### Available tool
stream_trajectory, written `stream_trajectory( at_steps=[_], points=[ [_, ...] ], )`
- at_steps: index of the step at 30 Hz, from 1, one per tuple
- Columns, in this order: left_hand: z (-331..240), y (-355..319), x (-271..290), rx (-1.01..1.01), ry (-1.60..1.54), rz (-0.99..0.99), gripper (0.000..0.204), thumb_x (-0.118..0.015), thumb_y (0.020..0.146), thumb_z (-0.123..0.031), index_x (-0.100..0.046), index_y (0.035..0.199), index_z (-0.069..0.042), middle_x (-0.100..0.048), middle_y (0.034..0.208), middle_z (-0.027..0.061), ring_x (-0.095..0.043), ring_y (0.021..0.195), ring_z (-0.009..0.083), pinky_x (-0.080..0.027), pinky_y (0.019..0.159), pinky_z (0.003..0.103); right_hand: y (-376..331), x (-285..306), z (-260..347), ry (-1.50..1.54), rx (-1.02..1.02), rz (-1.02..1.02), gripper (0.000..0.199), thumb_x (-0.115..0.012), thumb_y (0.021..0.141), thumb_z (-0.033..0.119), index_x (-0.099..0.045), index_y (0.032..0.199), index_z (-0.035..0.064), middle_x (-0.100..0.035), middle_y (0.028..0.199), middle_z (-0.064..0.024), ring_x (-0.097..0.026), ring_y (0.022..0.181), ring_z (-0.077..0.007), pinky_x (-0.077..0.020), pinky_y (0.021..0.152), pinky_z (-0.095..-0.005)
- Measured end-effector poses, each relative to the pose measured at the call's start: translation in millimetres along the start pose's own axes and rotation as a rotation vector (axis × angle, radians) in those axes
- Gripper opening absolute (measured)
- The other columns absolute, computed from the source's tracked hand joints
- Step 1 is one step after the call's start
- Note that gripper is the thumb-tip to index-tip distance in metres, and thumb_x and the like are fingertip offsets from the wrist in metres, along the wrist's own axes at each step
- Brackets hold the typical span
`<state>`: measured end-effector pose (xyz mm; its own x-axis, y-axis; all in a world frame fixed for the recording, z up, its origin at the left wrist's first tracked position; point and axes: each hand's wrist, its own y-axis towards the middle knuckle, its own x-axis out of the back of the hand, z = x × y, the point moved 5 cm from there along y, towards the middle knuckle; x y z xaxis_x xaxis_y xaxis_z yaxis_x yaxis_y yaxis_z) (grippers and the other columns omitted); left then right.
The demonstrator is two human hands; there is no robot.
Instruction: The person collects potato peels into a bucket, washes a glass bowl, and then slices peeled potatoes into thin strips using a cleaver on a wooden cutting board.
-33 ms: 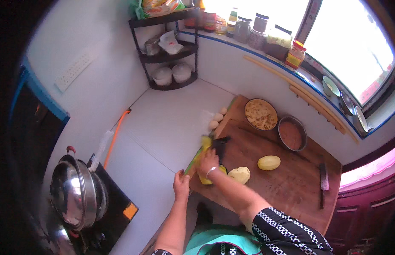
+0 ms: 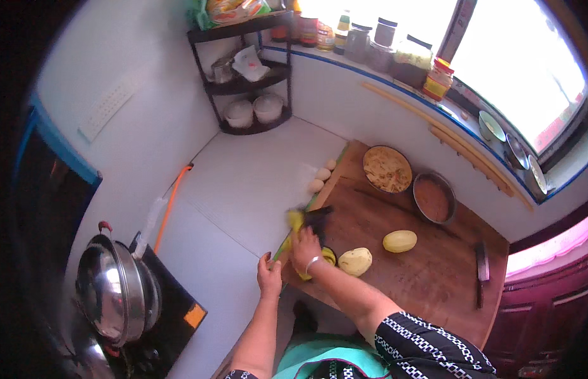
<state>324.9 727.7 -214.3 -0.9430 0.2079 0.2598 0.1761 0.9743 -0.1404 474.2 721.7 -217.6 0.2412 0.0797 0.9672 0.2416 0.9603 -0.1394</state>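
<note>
My right hand (image 2: 304,246) is closed on a blurred yellow and black object (image 2: 309,220) at the left corner of the wooden board (image 2: 407,278). A long yellow-green tool (image 2: 282,247) lies along that board edge under the hand. My left hand (image 2: 268,278) grips the tool's near end, where the board meets the white counter (image 2: 243,183). A peeled pale potato (image 2: 355,261) lies just right of my right wrist. A second, yellower one (image 2: 399,240) lies further right on the board.
At the board's far side sit a round plate of pale shreds (image 2: 387,168) and a metal dish with reddish contents (image 2: 434,197). Three pale round lumps (image 2: 322,175) lie beside the board. A knife (image 2: 481,265) lies at right, and a lidded steel pot (image 2: 114,290) on a stove at left.
</note>
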Motion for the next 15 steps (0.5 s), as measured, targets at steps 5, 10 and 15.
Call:
stream_trajectory(
  at_steps=[5, 10, 15],
  points=[
    [-20, -38, -45, -0.241, 0.422, 0.393, 0.041, -0.056, 0.081, -0.017, -0.050, 0.117, 0.001, -0.050, 0.114, 0.0229, -0.049, 0.106, 0.0400, -0.040, 0.093, 0.042, -109, -32, -4, 0.167, 0.291, 0.036, 0.052, -0.048, 0.078, 0.018, -0.045, 0.129, 0.0036, -0.033, 0.141, -0.0182, -0.024, 0.134, -0.0340, -0.0228, 0.108, -0.0447],
    [-17, -158, -93, -0.307, 0.455, 0.631, 0.052, -0.058, 0.082, -0.026, -0.045, 0.125, 0.001, -0.042, 0.124, 0.0263, -0.042, 0.115, 0.0414, -0.035, 0.098, 0.044, -213, -31, -74, 0.349, 0.295, 0.131, 0.054, -0.058, 0.070, 0.021, -0.050, 0.120, 0.0045, -0.044, 0.128, -0.0156, -0.034, 0.127, -0.0330, -0.0333, 0.099, -0.0415],
    [-41, -212, -212, -0.486, 0.645, 0.848, 0.066, -0.055, 0.083, -0.024, -0.028, 0.134, 0.006, -0.029, 0.135, 0.0325, -0.030, 0.126, 0.0454, -0.025, 0.106, 0.047, -266, 8, -191, 0.243, 0.230, -0.071, 0.045, -0.055, 0.075, 0.021, -0.054, 0.116, 0.0016, -0.044, 0.131, -0.0163, -0.033, 0.129, -0.0312, -0.0276, 0.105, -0.0439]
  ],
)
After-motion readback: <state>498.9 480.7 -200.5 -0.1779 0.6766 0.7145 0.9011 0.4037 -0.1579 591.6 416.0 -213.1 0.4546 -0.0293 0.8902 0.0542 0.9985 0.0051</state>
